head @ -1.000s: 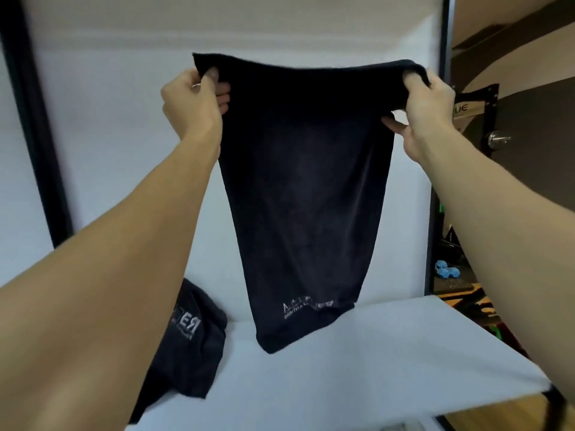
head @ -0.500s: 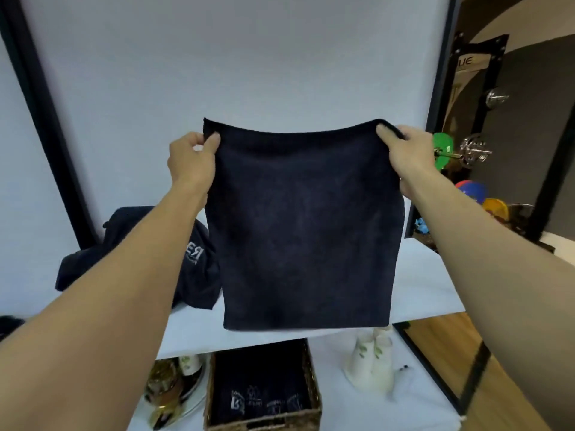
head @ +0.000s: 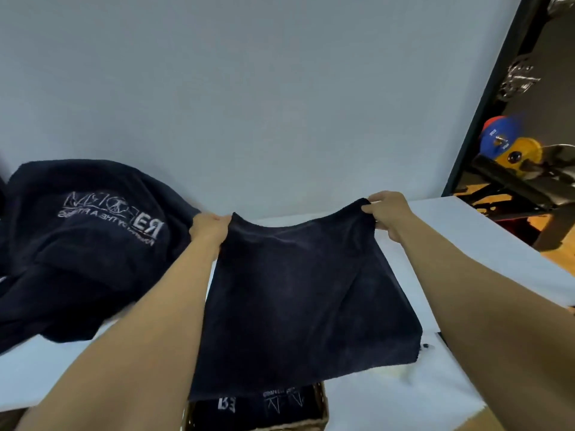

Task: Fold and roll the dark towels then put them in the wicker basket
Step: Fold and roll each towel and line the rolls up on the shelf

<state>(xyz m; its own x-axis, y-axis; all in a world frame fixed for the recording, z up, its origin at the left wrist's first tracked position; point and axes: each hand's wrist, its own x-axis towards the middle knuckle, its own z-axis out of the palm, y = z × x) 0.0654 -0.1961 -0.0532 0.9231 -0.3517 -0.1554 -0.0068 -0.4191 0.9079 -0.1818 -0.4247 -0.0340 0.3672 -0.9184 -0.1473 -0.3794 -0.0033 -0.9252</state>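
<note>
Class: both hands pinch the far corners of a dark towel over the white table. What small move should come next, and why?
Probably lay the towel flat. The left hand and right hand hold its far edge raised, while its near edge overhangs the basket.

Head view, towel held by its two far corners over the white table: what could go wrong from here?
1. The folded towel overhangs the table's near edge above the wicker basket; laid down as is, its loose end may slide off.
2. The left hand is close beside the unfolded towel pile; it could snag or drag it.
3. The towel sags between the left hand and the right hand, so the fold may land creased and roll unevenly.
</note>
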